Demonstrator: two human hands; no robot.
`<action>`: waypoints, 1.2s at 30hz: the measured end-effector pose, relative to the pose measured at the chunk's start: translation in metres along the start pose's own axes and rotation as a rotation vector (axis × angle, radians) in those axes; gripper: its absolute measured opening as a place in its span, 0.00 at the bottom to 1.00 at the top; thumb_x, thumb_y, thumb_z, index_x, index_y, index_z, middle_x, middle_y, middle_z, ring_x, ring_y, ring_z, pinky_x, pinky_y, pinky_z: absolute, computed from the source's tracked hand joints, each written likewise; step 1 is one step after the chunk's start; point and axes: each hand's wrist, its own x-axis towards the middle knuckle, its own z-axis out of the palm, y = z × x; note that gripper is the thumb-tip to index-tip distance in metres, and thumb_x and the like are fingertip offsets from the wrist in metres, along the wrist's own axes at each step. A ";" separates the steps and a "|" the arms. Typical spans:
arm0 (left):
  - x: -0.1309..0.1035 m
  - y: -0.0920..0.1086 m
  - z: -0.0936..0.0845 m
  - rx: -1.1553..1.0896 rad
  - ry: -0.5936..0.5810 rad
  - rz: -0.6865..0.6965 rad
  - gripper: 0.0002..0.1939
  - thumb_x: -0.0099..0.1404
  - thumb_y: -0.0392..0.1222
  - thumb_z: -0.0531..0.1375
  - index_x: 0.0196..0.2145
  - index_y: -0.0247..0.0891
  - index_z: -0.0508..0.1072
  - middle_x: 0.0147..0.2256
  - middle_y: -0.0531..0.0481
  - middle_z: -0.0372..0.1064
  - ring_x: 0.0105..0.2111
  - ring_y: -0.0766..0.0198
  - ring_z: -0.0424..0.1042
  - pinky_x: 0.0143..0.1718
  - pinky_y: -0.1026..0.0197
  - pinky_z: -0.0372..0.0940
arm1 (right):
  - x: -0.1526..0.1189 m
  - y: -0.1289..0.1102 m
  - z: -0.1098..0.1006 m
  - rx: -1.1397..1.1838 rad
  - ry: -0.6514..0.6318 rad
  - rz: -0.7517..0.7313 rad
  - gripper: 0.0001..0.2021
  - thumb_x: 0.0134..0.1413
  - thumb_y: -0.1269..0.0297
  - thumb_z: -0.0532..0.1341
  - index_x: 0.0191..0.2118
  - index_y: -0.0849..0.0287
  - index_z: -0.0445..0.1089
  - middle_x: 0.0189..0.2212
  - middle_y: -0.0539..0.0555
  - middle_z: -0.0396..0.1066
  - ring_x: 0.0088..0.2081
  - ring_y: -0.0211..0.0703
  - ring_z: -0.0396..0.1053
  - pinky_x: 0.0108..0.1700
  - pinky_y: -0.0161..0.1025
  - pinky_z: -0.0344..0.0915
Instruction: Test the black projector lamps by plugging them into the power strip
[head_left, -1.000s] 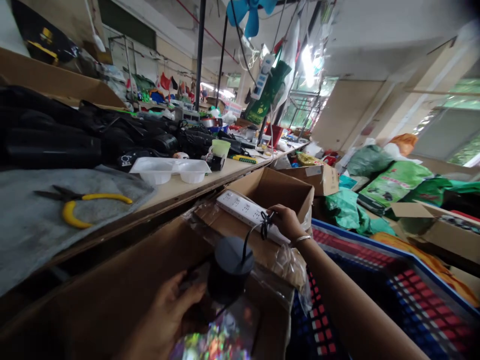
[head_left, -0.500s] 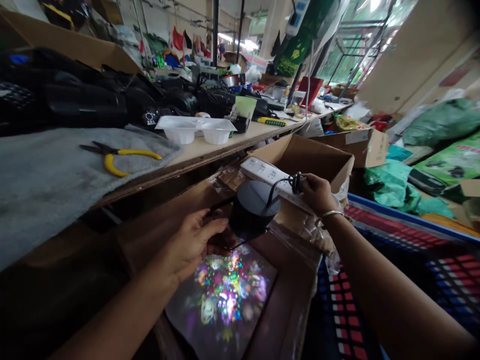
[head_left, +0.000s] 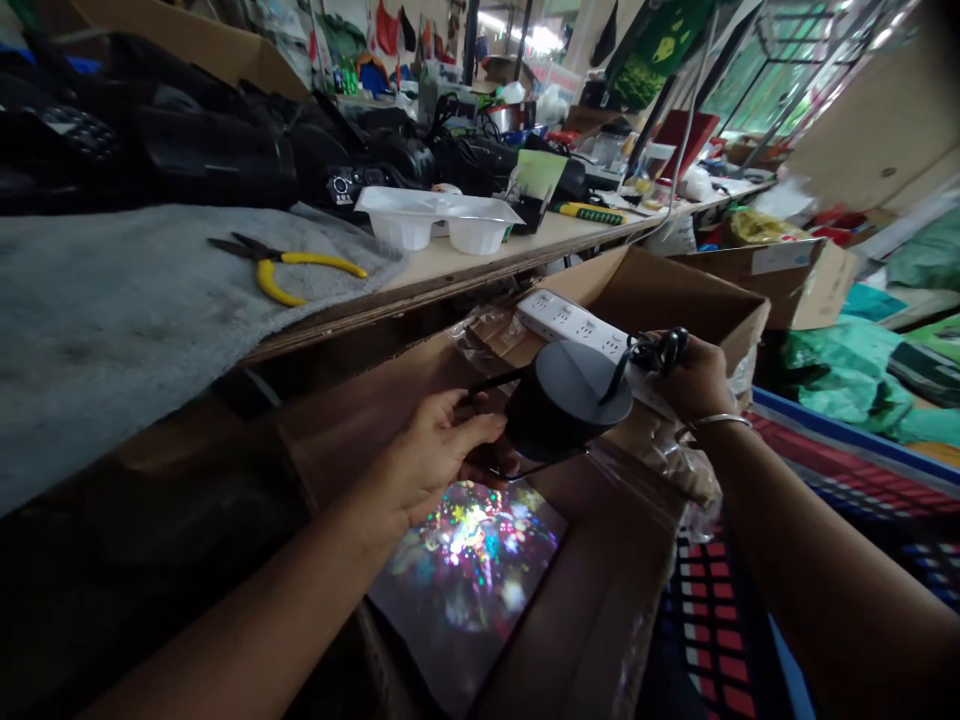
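Between your hands, a black lamp (head_left: 559,405) seems at its lighting-up step, above a light-speckled sheet (head_left: 465,610).
Your left hand (head_left: 435,450) pinches its bracket (head_left: 498,381), your right hand (head_left: 697,378) grips its bundled cord (head_left: 666,350); the next move likely calls for slack cord.

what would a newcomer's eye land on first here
Probably the bright multicoloured light pattern on a pale flat sheet, low in the middle. Just above, the left hand holds a black, grey-topped cylindrical device. Yellow-handled metal pliers stand out on the grey cloth at left.
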 end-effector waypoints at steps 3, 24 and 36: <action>0.001 -0.001 0.000 -0.007 -0.007 0.002 0.08 0.58 0.29 0.57 0.37 0.31 0.65 0.22 0.49 0.69 0.19 0.64 0.70 0.17 0.66 0.66 | -0.001 -0.003 0.000 -0.023 0.023 -0.007 0.11 0.45 0.80 0.56 0.35 0.71 0.73 0.27 0.57 0.73 0.28 0.37 0.67 0.33 0.32 0.62; 0.001 -0.005 0.001 0.013 -0.041 -0.011 0.12 0.58 0.30 0.57 0.41 0.31 0.64 0.24 0.48 0.69 0.22 0.61 0.71 0.20 0.61 0.68 | -0.002 -0.003 -0.002 -0.105 0.032 -0.085 0.12 0.44 0.77 0.55 0.35 0.69 0.73 0.30 0.61 0.75 0.32 0.44 0.72 0.35 0.36 0.66; 0.002 -0.004 0.001 0.012 -0.041 -0.020 0.06 0.57 0.29 0.56 0.35 0.32 0.66 0.23 0.48 0.70 0.21 0.61 0.72 0.21 0.63 0.68 | -0.002 0.002 0.000 -0.019 0.044 -0.111 0.09 0.45 0.71 0.56 0.32 0.66 0.73 0.26 0.58 0.75 0.29 0.42 0.70 0.31 0.36 0.66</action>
